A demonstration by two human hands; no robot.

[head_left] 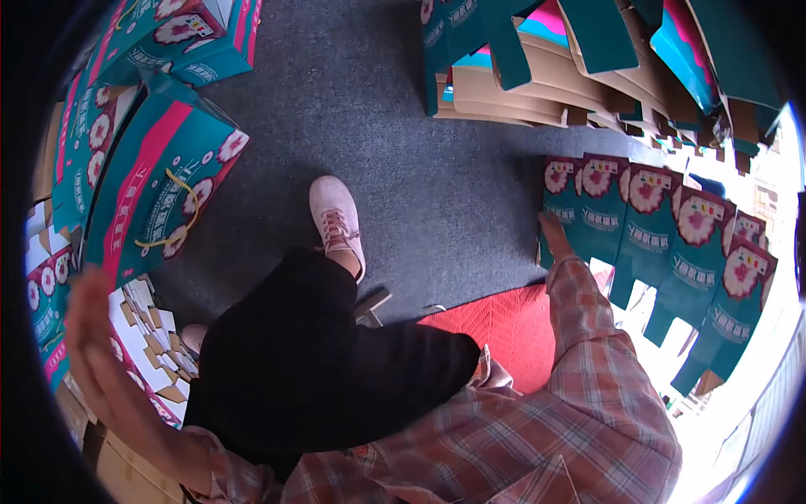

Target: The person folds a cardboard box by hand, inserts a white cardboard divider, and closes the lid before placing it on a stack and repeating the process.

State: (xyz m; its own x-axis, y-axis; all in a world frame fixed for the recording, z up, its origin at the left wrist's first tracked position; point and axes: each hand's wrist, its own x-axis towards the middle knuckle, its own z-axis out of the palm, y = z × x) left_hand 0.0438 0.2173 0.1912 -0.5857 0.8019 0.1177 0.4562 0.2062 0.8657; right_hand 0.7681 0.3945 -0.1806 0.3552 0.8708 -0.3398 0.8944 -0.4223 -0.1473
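My right hand [554, 235] is at the left edge of a row of teal cartons [600, 197] with round flower-like prints, on the right. Its fingers are partly hidden against the nearest carton, so its grip is unclear. On the left, my left hand [94, 349] is raised and blurred, near a teal gift box [159, 185] with a pink stripe and a yellow cord handle. No object shows in that hand. Below the box lies a stack of flat cartons [151, 336] with white and brown edges.
Open teal cartons [537, 84] with brown insides are piled at the upper right. More closed boxes [193, 38] stand at the upper left. A red textured surface [512, 328] is beside my legs, above the dark grey floor [420, 185].
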